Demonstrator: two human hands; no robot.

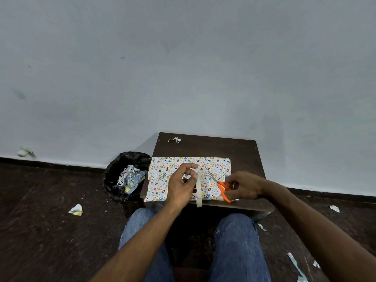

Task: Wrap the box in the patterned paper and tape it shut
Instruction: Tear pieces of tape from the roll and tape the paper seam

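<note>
While the head view is the only one given, it shows enough: the patterned paper (215,165) lies flat over the near half of a small dark table (223,147), and the box itself cannot be made out, so it is either under the sheet or already folded in. Above the paper the left hand (181,184) pinches a strip of tape (198,188) between thumb and forefinger, the tape roll hanging at the near table edge. Beside it the right hand (244,187) grips the orange scissors (220,185), fingers curled through the handles, blades pointing towards the strip but apart from it. A black bin (126,176) with paper offcuts stands left of the table. I judge the paper light, thin and easily torn or creased, so it should be held flat at its edges; the tape looks limp and sticky, best kept taut by its free end while cut
</note>
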